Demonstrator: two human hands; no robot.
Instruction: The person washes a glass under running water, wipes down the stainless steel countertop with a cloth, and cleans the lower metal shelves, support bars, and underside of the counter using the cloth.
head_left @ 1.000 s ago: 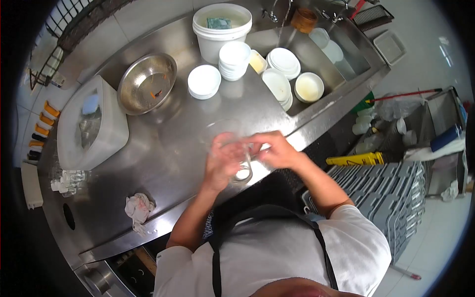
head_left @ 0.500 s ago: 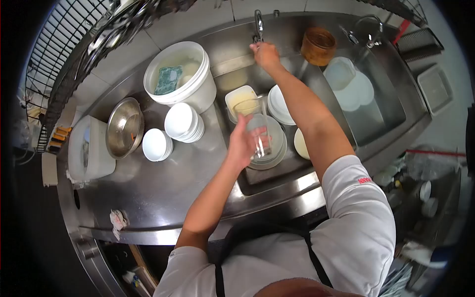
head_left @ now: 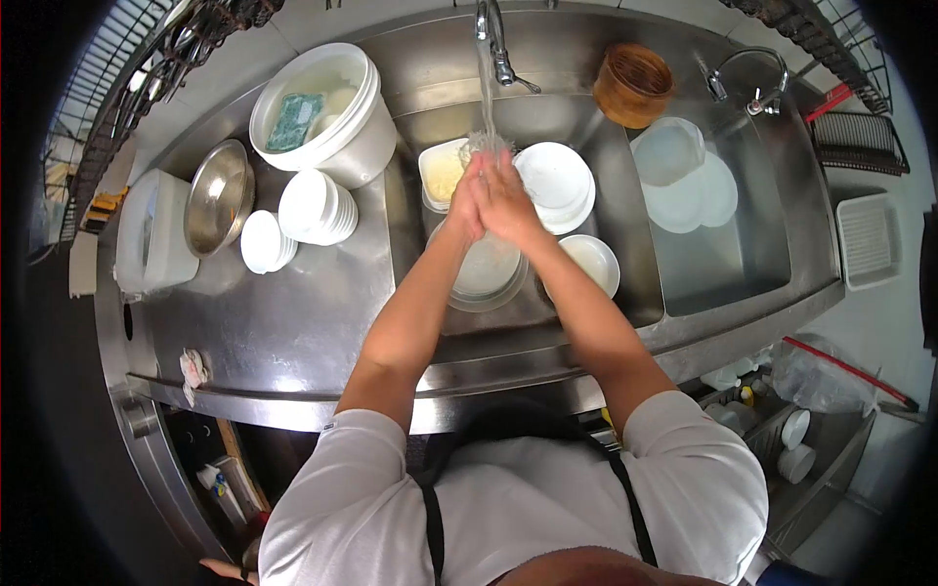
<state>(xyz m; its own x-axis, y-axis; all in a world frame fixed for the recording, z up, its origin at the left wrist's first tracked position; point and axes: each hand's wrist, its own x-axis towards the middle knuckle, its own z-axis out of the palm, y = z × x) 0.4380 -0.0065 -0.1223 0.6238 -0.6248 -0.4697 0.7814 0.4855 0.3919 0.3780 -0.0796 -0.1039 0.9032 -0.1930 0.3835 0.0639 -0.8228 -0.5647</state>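
Note:
My left hand point(head_left: 467, 207) and my right hand point(head_left: 503, 200) are close together, fingers pressed around something I cannot make out, over the left sink basin point(head_left: 616, 283). Water runs from the faucet point(head_left: 486, 34) onto the fingertips, where clear splashes blur the view. Below my hands lies a stack of round dishes point(head_left: 484, 273), partly covered by them. A square container with yellowish contents point(head_left: 444, 178) stands just left of the fingers. White plates point(head_left: 555, 181) are stacked to the right, with a white bowl point(head_left: 589, 266) nearer the front.
On the left counter stand a white bucket point(head_left: 366, 137) with a green sponge, stacked white bowls point(head_left: 313, 207), a metal bowl point(head_left: 217, 195) and a white tub point(head_left: 171, 234). A wooden container point(head_left: 633, 86) sits behind the basins. Another person's hand point(head_left: 227, 569) shows at lower left.
My right hand has left the faucet and joined my left hand, which held a clear glass. Both are now under running water. The view has shifted right since the first frame.

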